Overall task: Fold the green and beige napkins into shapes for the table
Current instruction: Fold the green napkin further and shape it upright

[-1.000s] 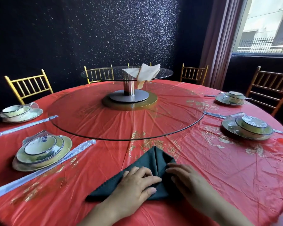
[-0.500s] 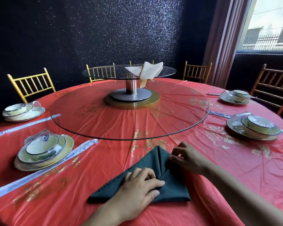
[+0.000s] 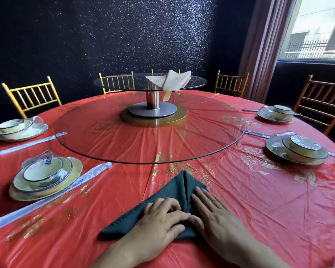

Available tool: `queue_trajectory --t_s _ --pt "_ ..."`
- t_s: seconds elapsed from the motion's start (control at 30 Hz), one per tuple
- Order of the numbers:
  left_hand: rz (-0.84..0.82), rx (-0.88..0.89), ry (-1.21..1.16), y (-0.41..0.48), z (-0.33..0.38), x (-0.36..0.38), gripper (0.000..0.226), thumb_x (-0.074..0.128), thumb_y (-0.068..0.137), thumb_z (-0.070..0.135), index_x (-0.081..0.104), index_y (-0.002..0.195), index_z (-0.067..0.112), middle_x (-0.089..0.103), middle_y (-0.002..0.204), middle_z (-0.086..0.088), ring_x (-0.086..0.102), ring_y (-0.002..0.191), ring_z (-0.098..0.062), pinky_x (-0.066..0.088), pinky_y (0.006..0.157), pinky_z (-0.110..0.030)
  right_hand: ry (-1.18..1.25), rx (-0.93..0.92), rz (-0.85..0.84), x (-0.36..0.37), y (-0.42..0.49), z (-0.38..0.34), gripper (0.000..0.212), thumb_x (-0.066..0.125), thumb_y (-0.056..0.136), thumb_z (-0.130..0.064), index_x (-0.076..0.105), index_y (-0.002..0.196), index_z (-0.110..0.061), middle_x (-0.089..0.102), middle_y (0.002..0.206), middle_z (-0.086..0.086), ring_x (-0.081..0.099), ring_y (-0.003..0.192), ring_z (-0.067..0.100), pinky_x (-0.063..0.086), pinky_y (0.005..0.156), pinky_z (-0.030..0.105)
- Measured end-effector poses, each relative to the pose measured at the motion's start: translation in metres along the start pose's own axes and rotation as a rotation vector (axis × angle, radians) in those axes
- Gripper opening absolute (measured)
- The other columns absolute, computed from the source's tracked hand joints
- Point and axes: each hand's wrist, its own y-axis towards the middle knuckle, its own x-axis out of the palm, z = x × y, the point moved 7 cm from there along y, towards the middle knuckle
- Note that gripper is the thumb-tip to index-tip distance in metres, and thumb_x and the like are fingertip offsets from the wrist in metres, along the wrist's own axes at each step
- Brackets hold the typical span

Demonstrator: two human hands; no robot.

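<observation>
- The green napkin [image 3: 170, 190] lies flat on the red-covered desk [image 3: 259, 200], lower centre of the frame. It is folded into a triangle, with its tip toward the glass turntable [image 3: 124, 146] and a seam down its middle.
- The left hand [image 3: 161, 219] rests on the napkin's left half. Its fingers [image 3: 168, 206] are bent at the knuckles and press down beside the seam, grasping nothing.
- The right hand [image 3: 215, 215] lies flat on the right flap, its fingers [image 3: 201, 194] straight and released, tips pointing up the fold.
- The two hands sit just beside each other at the seam.
- The beige napkin [image 3: 172, 82] is draped on the raised glass tier [image 3: 124, 84], upper centre, well apart from both hands.
</observation>
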Motion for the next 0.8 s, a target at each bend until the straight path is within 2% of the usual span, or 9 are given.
queue_trajectory --t_s 0.07,0.2,0.33,0.53,0.67,0.7,0.73,0.77,0.8 --pt "0.023 0.024 -0.012 -0.001 0.001 -0.002 0.063 0.012 0.076 0.063 0.038 0.131 0.047 0.034 0.121 0.024 0.019 0.109 0.013 0.010 0.097 -0.008 -0.023 0.033 -0.091 0.007 -0.001 0.005 0.071 0.006 0.098 -0.048 0.068 0.110 -0.016 0.066 0.117 0.001 0.062 0.108 0.011 0.014 0.103 0.022" --pt "0.081 0.090 -0.121 -0.007 0.000 -0.014 0.051 0.027 0.079 0.074 0.038 0.121 0.049 0.047 0.114 0.026 0.036 0.110 0.013 0.023 0.099 -0.010 -0.017 0.060 -0.213 0.012 -0.002 0.003 0.072 0.005 0.097 -0.048 0.068 0.109 -0.016 0.067 0.115 0.000 0.062 0.107 0.011 0.010 0.104 0.022" --pt "0.233 0.189 0.044 -0.015 0.002 -0.021 0.022 0.048 0.086 0.050 0.056 0.103 0.041 0.052 0.106 0.022 0.051 0.096 0.009 0.033 0.086 -0.012 0.005 0.075 -0.283 0.014 -0.003 0.004 0.071 0.005 0.097 -0.049 0.068 0.110 -0.019 0.067 0.116 -0.002 0.062 0.108 0.010 0.010 0.104 0.020" --pt "0.308 0.346 0.177 -0.021 0.016 -0.017 0.016 0.052 0.086 0.034 0.061 0.098 0.037 0.064 0.107 0.020 0.056 0.098 0.002 0.047 0.073 -0.015 0.009 0.055 -0.291 0.016 -0.004 -0.001 0.070 0.006 0.096 -0.049 0.068 0.110 -0.020 0.067 0.116 -0.004 0.058 0.110 0.007 0.009 0.104 0.022" --pt "0.237 0.384 0.231 -0.025 0.015 -0.012 0.025 0.049 0.085 0.041 0.065 0.103 0.034 0.066 0.108 0.022 0.056 0.102 0.003 0.042 0.089 -0.016 0.018 0.118 -0.366 0.018 -0.009 0.007 0.074 0.005 0.093 -0.057 0.064 0.116 -0.018 0.062 0.124 -0.002 0.056 0.115 0.007 0.008 0.105 0.023" --pt "0.213 0.374 0.237 -0.026 0.015 -0.012 0.029 0.047 0.084 0.044 0.066 0.103 0.034 0.066 0.109 0.021 0.057 0.102 0.003 0.041 0.091 -0.016 0.014 0.138 -0.355 0.016 -0.008 0.011 0.083 0.001 0.089 -0.065 0.057 0.125 -0.015 0.052 0.134 0.000 0.047 0.124 0.007 0.002 0.106 0.023" --pt "0.194 0.360 0.239 -0.027 0.015 -0.011 0.031 0.046 0.084 0.047 0.066 0.104 0.034 0.066 0.110 0.021 0.058 0.103 0.004 0.042 0.091 -0.015 0.014 0.111 -0.272 0.011 -0.004 0.014 0.100 -0.008 0.078 -0.075 0.040 0.137 -0.010 0.032 0.147 0.000 0.029 0.135 0.006 -0.008 0.106 0.021" --pt "0.183 0.346 0.238 -0.027 0.014 -0.010 0.032 0.045 0.083 0.048 0.064 0.106 0.034 0.066 0.111 0.021 0.059 0.103 0.004 0.044 0.090 -0.015 0.011 0.065 -0.157 0.007 -0.001 0.018 0.116 -0.021 0.062 -0.082 0.017 0.145 -0.010 0.004 0.152 -0.004 0.004 0.140 0.005 -0.021 0.102 0.019" --pt "0.187 0.336 0.233 -0.028 0.014 -0.010 0.032 0.045 0.083 0.047 0.061 0.107 0.035 0.066 0.111 0.022 0.058 0.103 0.004 0.046 0.090 -0.016 -0.007 0.047 -0.203 0.005 -0.001 0.020 0.126 -0.031 0.046 -0.084 -0.001 0.146 -0.013 -0.015 0.148 -0.009 -0.017 0.137 0.005 -0.030 0.097 0.019"
